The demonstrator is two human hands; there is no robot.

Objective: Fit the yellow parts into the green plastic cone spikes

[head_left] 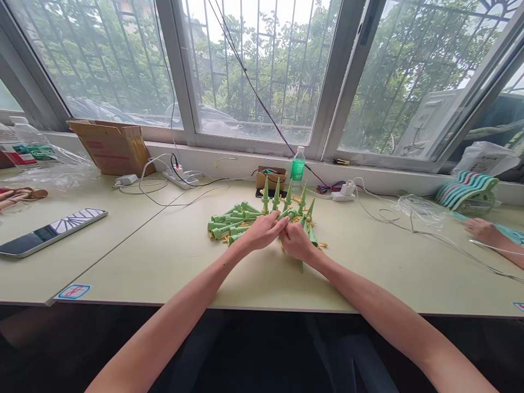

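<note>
In the head view, my left hand (263,231) and my right hand (296,240) meet over a heap of green plastic plant-watering spikes. The left thumb and fingers are closed on a green watering spike (285,213), partly covered by the hands. My right hand is curled closed against the left fingertips; what it grips is hidden. Left of the hands lies a pile of green spike tubes (221,225). Several spikes stand point up behind, among them one upright spike (266,195) with a yellow fitting. Small yellow valve pieces (323,245) lie beside the right hand.
A green-labelled bottle (298,166) and a small cardboard box (270,178) stand behind the spikes. A phone (53,232) lies left, a larger carton (112,147) near the window. Cables and a power strip (182,177) line the back. Another person's hand (485,230) is at right by hangers (466,192).
</note>
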